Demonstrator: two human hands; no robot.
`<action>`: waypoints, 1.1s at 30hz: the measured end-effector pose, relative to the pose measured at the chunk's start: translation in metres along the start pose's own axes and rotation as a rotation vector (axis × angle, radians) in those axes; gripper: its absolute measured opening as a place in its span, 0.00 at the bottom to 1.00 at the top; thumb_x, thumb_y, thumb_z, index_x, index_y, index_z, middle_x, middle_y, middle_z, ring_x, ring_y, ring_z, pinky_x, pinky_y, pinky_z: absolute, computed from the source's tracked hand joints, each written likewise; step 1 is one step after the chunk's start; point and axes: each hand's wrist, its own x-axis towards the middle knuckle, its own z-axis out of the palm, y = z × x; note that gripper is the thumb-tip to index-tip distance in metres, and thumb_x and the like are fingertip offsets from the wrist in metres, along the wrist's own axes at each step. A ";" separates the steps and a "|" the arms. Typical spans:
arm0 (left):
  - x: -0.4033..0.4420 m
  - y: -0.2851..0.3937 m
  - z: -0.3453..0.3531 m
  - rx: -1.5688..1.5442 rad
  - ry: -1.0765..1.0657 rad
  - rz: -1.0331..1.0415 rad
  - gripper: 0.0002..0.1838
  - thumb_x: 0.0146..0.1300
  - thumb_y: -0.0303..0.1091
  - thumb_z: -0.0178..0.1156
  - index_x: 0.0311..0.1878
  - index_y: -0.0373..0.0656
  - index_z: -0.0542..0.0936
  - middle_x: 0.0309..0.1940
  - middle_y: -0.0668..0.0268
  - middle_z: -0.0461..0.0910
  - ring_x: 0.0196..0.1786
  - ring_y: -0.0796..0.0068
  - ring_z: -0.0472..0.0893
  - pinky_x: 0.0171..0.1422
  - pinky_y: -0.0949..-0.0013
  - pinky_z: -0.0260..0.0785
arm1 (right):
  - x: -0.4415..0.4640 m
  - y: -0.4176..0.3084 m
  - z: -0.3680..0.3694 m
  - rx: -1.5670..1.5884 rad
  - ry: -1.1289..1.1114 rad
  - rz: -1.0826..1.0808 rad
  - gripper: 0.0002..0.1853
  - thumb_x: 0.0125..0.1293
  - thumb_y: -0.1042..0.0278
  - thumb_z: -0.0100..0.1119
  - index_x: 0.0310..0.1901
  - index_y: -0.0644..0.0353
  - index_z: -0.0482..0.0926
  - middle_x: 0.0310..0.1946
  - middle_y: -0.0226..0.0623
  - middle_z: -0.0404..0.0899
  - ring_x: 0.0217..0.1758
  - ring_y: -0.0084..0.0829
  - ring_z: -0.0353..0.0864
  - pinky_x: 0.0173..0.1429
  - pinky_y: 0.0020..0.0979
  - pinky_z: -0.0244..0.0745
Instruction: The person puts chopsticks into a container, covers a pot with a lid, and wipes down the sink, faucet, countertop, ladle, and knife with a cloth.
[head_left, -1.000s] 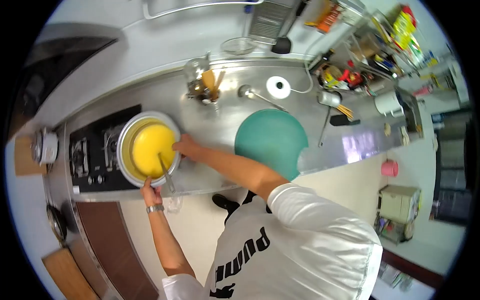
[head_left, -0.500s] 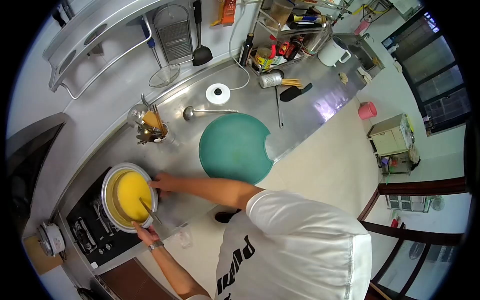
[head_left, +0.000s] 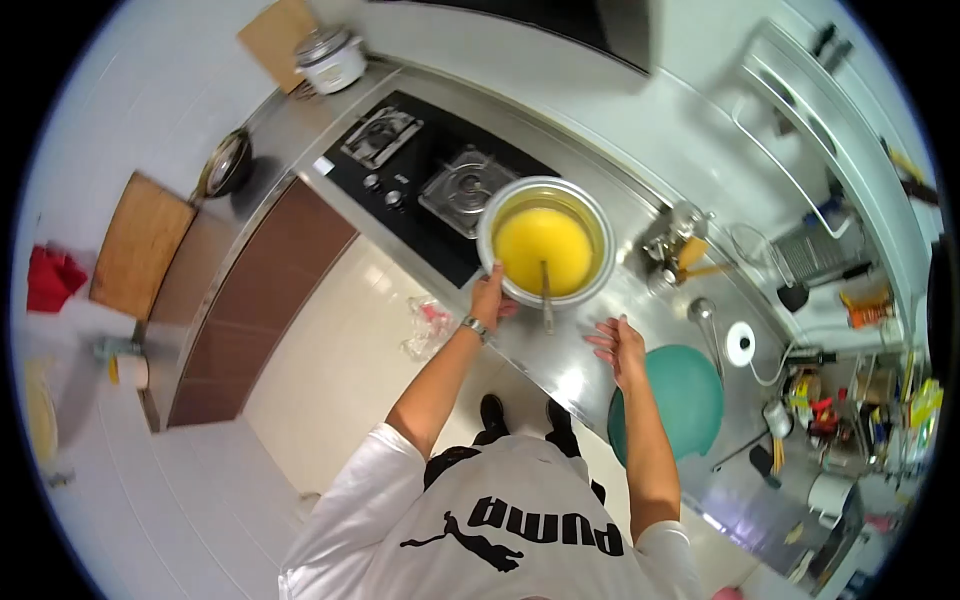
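Observation:
A silver metal pot (head_left: 606,240) holds smooth yellow liquid (head_left: 540,245), and the metal handle of a utensil (head_left: 547,312) leans out over its near rim. The end of that utensil is hidden in the liquid. At the pot's near left side, my left hand (head_left: 488,294) grips the rim, thumb on top and fingers lower against the wall. My right hand (head_left: 622,348) is apart from the pot, fingers spread and holding nothing, over the steel counter close to a round green board (head_left: 685,400).
A black gas stove (head_left: 415,170) lies left of the pot. To the right are a utensil holder (head_left: 668,262), a ladle (head_left: 703,310), a white lid (head_left: 740,343) and a crowded rack (head_left: 850,400). A rice cooker (head_left: 330,65) stands in the far left corner.
My right hand has let go of the pot and moved off to the right. My left hand still holds the rim. The head view has swung left toward the stove.

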 end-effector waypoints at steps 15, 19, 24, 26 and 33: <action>-0.093 -0.116 -0.214 -0.235 0.043 -0.163 0.40 0.62 0.70 0.36 0.52 0.38 0.68 0.18 0.61 0.74 0.19 0.69 0.75 0.23 0.67 0.68 | -0.048 0.048 0.011 0.120 0.038 0.120 0.20 0.72 0.52 0.38 0.43 0.60 0.73 0.39 0.43 0.80 0.33 0.32 0.82 0.31 0.24 0.78; -0.118 -0.154 -0.267 -0.312 0.209 -0.299 0.35 0.65 0.66 0.34 0.48 0.39 0.70 0.20 0.61 0.74 0.18 0.70 0.73 0.23 0.66 0.68 | -0.052 0.085 0.035 0.058 -0.087 0.259 0.15 0.70 0.59 0.43 0.42 0.61 0.74 0.35 0.44 0.82 0.29 0.31 0.82 0.29 0.24 0.77; -0.130 -0.165 -0.289 -0.335 0.334 -0.270 0.25 0.68 0.56 0.38 0.35 0.42 0.72 0.17 0.62 0.75 0.14 0.71 0.72 0.18 0.68 0.67 | -0.061 0.097 0.104 -0.134 -0.321 0.314 0.13 0.68 0.65 0.46 0.44 0.66 0.73 0.37 0.46 0.81 0.30 0.34 0.83 0.29 0.26 0.76; -0.133 -0.159 -0.293 -0.334 0.447 -0.222 0.22 0.68 0.52 0.40 0.37 0.41 0.72 0.17 0.62 0.75 0.13 0.72 0.72 0.15 0.70 0.66 | -0.059 0.096 0.137 -0.266 -0.452 0.317 0.13 0.68 0.65 0.47 0.45 0.66 0.73 0.38 0.45 0.81 0.31 0.33 0.82 0.30 0.26 0.75; -0.159 -0.116 -0.301 -0.382 0.570 -0.168 0.16 0.65 0.43 0.52 0.48 0.41 0.73 0.18 0.63 0.75 0.14 0.75 0.72 0.16 0.72 0.66 | -0.029 0.087 0.205 -0.487 -0.744 0.271 0.13 0.69 0.63 0.47 0.45 0.63 0.75 0.39 0.37 0.81 0.33 0.28 0.82 0.34 0.25 0.74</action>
